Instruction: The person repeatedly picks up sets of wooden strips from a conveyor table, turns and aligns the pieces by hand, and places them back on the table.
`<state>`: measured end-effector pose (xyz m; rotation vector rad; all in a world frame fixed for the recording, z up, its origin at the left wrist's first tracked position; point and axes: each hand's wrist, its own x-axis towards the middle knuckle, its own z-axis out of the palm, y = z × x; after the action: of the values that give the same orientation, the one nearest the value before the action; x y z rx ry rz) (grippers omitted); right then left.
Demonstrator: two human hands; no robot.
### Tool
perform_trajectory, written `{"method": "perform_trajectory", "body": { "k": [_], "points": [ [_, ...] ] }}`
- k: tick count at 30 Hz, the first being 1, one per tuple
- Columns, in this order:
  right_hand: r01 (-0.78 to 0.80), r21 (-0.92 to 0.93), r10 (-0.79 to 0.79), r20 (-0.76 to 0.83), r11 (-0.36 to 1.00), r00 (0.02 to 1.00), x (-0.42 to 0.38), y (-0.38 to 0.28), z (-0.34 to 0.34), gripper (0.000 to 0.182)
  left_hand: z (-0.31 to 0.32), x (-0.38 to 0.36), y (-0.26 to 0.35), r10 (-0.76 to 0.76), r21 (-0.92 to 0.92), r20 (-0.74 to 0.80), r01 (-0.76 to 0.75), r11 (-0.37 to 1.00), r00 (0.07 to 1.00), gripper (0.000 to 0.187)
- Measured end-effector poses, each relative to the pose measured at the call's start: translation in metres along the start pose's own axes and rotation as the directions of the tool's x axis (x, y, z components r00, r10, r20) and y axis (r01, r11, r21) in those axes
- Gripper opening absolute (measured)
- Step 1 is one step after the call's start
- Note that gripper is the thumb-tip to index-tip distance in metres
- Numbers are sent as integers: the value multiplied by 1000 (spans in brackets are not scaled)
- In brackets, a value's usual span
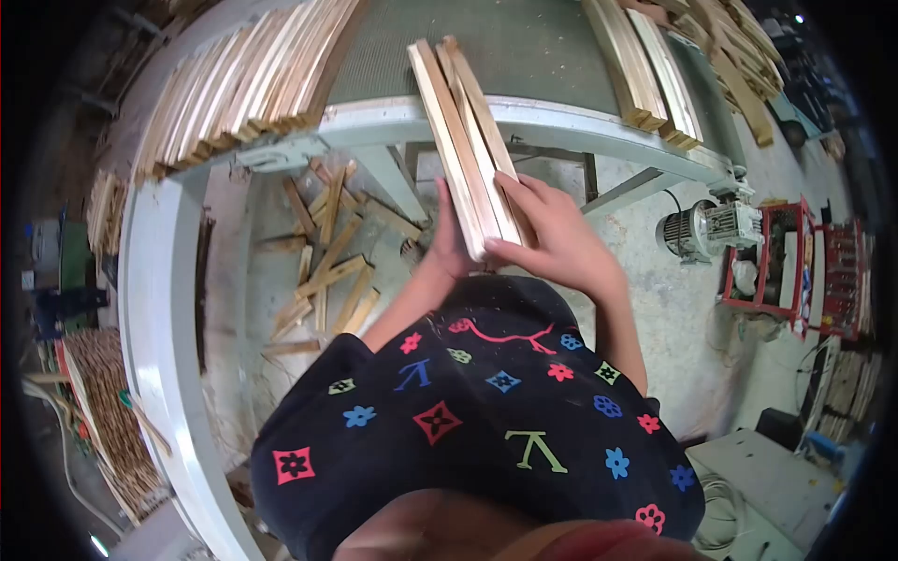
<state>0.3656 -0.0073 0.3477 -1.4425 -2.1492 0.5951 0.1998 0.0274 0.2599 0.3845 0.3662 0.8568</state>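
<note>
A small bundle of wooden strips (468, 150) points away from my body, its far end over the green conveyor belt (552, 56) and its near end close to my shirt. My left hand (449, 229) grips the near end from the left side, most of its fingers hidden behind the wood. On the right, my right hand (552, 229) is closed around the same bundle, thumb at the near end and fingers along the side. The strips lie side by side, with a narrow gap between some of them toward the far end.
A long row of wooden strips (253, 75) lies on the belt at left, and a few more strips (645, 75) at right. The white metal frame (374, 114) runs across in front of me. Wood offcuts (327, 262) litter the floor below. A motor (702, 229) sits at right.
</note>
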Motion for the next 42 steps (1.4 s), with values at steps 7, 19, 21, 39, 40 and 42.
{"method": "perform_trajectory", "body": {
  "k": [7, 19, 21, 39, 40, 42],
  "points": [
    [195, -186, -234, -221, 963, 947, -1, -60, -59, 72, 35, 18, 62, 31, 71, 152, -42, 997, 988, 110],
    [271, -441, -455, -390, 855, 801, 9, -62, -66, 50, 50, 6, 42, 168, -176, 209, -132, 975, 963, 97],
    [356, -287, -452, -430, 889, 781, 6, -57, -62, 47, 40, -6, 26, 166, -5, 16, -166, 986, 986, 97],
    [144, 990, 332, -139, 11, 933, 93, 80, 2, 48, -111, -3, -54, -246, -255, 48, 250, 934, 968, 112],
    [56, 998, 320, -56, 9, 946, 100, 113, 29, 49, -89, -6, -43, -270, -221, 19, 268, 938, 963, 113],
    [-221, 947, 459, 93, 233, 883, 87, 86, 43, 54, -89, -12, -37, -275, -223, 141, 301, 927, 951, 106]
  ]
}}
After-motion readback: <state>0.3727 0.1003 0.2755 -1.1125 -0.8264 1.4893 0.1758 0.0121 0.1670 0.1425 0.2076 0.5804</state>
